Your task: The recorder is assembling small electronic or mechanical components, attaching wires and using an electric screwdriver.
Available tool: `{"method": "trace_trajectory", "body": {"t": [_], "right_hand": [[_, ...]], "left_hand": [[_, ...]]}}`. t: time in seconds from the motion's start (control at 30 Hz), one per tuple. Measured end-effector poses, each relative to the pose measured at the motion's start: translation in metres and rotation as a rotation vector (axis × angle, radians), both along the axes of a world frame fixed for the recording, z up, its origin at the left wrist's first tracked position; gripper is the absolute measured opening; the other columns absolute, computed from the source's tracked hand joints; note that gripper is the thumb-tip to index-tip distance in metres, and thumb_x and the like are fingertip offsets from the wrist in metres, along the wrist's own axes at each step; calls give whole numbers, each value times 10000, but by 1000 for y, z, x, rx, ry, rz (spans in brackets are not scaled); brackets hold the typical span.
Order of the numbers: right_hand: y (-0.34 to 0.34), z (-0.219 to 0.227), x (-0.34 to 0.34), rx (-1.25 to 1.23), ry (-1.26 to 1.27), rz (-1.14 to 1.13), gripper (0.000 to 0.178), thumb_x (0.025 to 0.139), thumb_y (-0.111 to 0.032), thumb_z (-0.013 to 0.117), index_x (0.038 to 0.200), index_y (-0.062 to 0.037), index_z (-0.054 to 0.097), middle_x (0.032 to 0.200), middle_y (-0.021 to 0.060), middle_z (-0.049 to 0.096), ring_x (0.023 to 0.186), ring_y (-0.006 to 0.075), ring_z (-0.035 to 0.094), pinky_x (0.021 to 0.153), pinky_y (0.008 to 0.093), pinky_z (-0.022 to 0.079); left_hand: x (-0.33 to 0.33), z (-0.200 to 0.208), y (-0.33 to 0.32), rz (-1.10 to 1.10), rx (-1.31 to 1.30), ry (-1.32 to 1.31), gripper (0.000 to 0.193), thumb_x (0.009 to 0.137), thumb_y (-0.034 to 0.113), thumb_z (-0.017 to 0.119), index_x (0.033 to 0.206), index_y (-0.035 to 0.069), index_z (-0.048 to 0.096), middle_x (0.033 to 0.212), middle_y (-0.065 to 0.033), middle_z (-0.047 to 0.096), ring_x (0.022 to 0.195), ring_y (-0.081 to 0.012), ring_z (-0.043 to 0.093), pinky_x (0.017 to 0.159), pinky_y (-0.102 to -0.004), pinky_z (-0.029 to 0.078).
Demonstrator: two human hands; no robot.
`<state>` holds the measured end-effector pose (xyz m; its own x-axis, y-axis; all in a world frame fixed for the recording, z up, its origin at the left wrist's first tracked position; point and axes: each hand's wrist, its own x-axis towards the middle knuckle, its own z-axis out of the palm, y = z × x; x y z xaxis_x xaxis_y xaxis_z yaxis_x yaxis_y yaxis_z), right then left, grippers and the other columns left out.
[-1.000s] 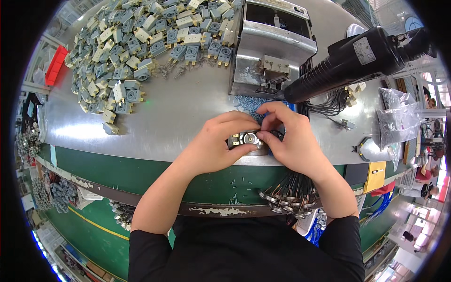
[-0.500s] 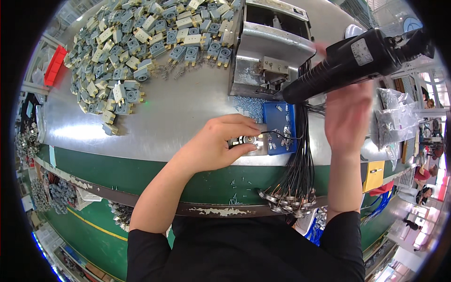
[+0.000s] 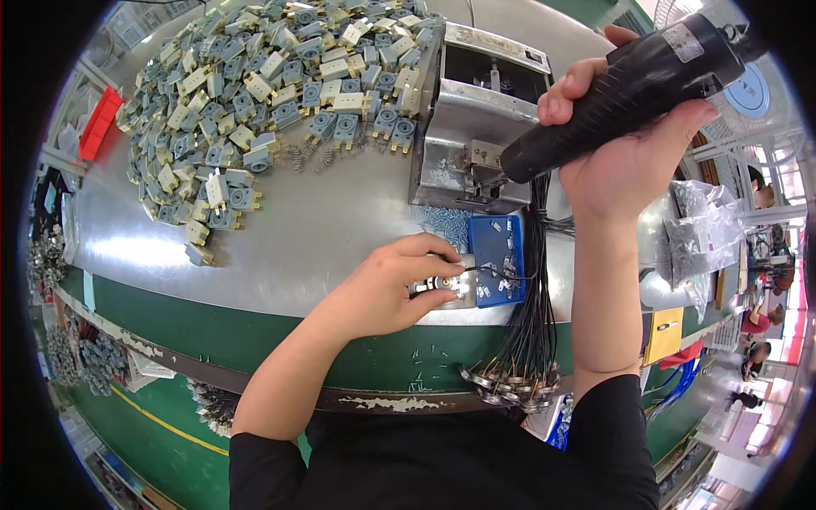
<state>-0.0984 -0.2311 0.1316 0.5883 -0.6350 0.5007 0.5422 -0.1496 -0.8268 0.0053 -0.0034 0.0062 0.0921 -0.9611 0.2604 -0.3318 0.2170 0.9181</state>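
My left hand is closed on a small metal-and-white switch-like part, pinched between thumb and fingers. That part rests on a small metal plate at the bench's front edge, and a thin black wire runs from it to the right. My right hand wraps around a black electric screwdriver, held slantwise. Its lower end reaches the front of a metal screw feeder; the bit's tip is hard to make out there.
Grey-and-cream housings are heaped at the back left, with springs beside them. Loose screws lie before the feeder. A blue tray holds small metal pieces. Black wires with round metal ends hang over the front edge.
My right hand, blurred before beside the screwdriver, now has its fingers around the tool. The screwdriver's end stays at the feeder. My left hand keeps its hold, and the whole view has shifted slightly.
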Motion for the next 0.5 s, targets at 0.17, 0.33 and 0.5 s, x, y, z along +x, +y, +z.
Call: {"method": "trace_trajectory", "body": {"t": [0.17,0.33,0.5], "right_hand": [[4,-7,7,-6,22,-138,1083,911,-951,257,1373,-5,510,806,113,605,668,231,581,650,377,495],[3,-12,8,30,6,-80,1084,911,-953,245,1365,-5,507,801,114,604,660,231,584,640,376,496],[6,-13,8,2,35,-110,1086,903,-961,244,1356,-9,507,790,120,611,638,239,588,618,381,500]], "left_hand": [[0,-1,-1,-9,8,15,316,831,40,847,1140,19,790,1226,-136,732,1124,-319,720,976,-409,580],[1,-2,-1,-6,7,8,318,833,43,846,1145,17,790,1218,-135,734,1118,-318,721,977,-406,581],[1,-1,-2,-12,1,14,317,835,43,845,1145,12,789,1215,-135,734,1116,-317,722,977,-406,581]]}}
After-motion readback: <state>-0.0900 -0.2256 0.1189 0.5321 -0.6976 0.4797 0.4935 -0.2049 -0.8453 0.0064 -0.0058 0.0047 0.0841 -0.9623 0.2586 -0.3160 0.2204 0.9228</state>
